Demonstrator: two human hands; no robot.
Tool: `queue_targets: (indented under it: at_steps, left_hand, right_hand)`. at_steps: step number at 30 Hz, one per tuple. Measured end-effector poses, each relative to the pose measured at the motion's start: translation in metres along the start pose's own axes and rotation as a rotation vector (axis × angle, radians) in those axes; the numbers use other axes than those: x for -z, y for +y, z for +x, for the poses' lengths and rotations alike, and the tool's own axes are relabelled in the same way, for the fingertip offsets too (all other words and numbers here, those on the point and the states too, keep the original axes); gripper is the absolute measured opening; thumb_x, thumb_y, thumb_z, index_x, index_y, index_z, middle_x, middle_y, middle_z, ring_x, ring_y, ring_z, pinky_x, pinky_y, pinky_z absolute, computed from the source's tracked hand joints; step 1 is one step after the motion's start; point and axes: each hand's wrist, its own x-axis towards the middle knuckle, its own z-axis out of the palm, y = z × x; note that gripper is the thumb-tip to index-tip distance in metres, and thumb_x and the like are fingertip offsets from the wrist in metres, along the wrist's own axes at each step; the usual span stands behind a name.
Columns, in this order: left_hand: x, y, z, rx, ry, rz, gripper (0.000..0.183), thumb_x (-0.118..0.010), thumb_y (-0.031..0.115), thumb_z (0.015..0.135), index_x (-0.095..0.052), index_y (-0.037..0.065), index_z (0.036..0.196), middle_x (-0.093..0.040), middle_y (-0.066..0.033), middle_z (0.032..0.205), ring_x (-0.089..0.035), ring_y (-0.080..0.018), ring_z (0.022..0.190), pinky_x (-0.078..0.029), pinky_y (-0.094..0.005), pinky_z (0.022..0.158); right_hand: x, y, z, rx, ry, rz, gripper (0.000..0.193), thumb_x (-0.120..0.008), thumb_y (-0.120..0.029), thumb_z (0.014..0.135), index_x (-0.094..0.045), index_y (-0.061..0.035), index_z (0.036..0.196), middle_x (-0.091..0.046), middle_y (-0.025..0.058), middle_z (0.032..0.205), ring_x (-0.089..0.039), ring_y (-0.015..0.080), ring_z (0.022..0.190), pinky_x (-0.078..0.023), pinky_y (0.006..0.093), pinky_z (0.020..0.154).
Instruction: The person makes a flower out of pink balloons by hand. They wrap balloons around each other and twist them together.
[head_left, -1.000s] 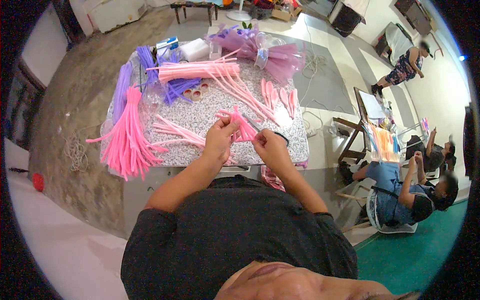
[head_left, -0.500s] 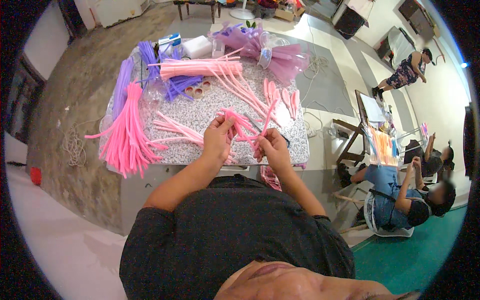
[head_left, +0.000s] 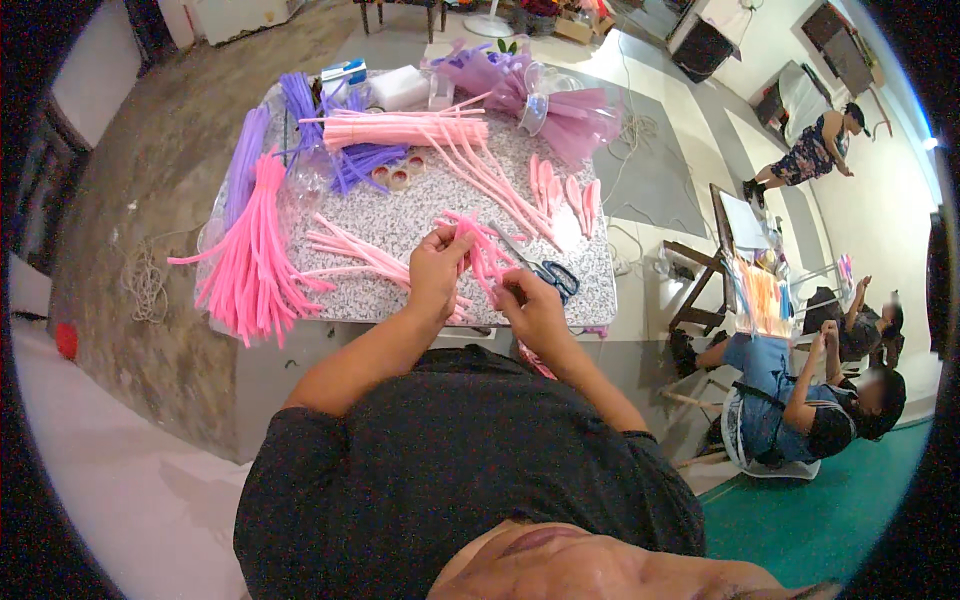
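Near the table's front edge, my left hand is closed on a small bunch of bright pink pipe cleaners. My right hand pinches the lower right end of the same bunch, fingers bent; the tips are partly hidden. Beside my right hand lies a pair of scissors with dark blue handles, its blades partly behind the bunch. Loose pale pink pipe cleaners lie to the left of my left hand, some running under it. Pink petal-like loops rest farther back on the right.
On the speckled tabletop stand a hot-pink pipe cleaner bundle, a pale pink bundle, purple stems, tape rolls and a purple wrapped bouquet. To the right, other people sit at a second table.
My right hand has drawn slightly left and down, uncovering the scissors' handles. The pink stem that stuck up above it no longer stands there. My left hand keeps its hold.
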Motion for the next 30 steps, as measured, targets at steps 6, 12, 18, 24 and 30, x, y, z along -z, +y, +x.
queue_targets:
  at_steps: [6,12,18,24,30]
  left_hand:
    - [0.0,-0.002,-0.002,0.008,-0.057,0.062,0.014,-0.065,0.008,0.08,-0.057,0.0,0.089,-0.059,-0.0026,0.077,-0.053,-0.0073,0.063,-0.042,-0.0194,0.057]
    - [-0.002,-0.001,-0.006,-0.03,-0.126,0.27,0.014,-0.065,0.008,0.079,-0.059,0.0,0.088,-0.059,-0.0023,0.074,-0.052,-0.0068,0.063,-0.042,-0.02,0.056]
    - [-0.008,0.007,-0.014,-0.106,-0.181,0.532,0.019,-0.068,0.01,0.076,-0.061,-0.001,0.09,-0.061,-0.0024,0.074,-0.053,-0.0069,0.062,-0.043,-0.0207,0.054]
    - [0.003,-0.005,-0.006,-0.117,-0.184,0.521,0.023,-0.07,0.011,0.074,-0.062,-0.001,0.092,-0.062,-0.0022,0.075,-0.054,-0.0072,0.063,-0.044,-0.0213,0.054]
    - [0.0,-0.003,-0.008,-0.141,-0.28,0.696,0.019,-0.066,0.008,0.077,-0.063,0.0,0.094,-0.064,-0.0055,0.08,-0.057,-0.0097,0.066,-0.047,-0.023,0.058]
  right_hand:
    - [0.007,-0.012,0.001,-0.288,0.021,0.183,0.018,-0.061,-0.011,0.083,-0.052,0.0019,0.092,-0.057,0.0084,0.066,-0.057,0.0129,0.052,-0.043,0.026,0.046]
    - [0.011,-0.014,0.003,-0.361,0.027,0.345,0.018,-0.06,-0.012,0.083,-0.052,0.0016,0.092,-0.058,0.008,0.071,-0.057,0.0123,0.049,-0.042,0.0237,0.039]
    - [0.016,-0.016,0.013,-0.423,-0.006,0.277,0.014,-0.059,-0.006,0.08,-0.051,0.0033,0.086,-0.056,0.0069,0.068,-0.055,0.0108,0.049,-0.043,0.0235,0.04]
    - [0.012,0.006,0.013,-0.197,0.011,-0.024,0.018,-0.062,-0.012,0.078,-0.052,0.0031,0.083,-0.057,0.0123,0.068,-0.057,0.0187,0.049,-0.046,0.0308,0.044]
    - [0.015,-0.018,0.02,-0.41,-0.018,0.084,0.021,-0.059,-0.015,0.083,-0.049,0.0036,0.082,-0.056,0.0134,0.067,-0.059,0.0189,0.049,-0.047,0.0299,0.041]
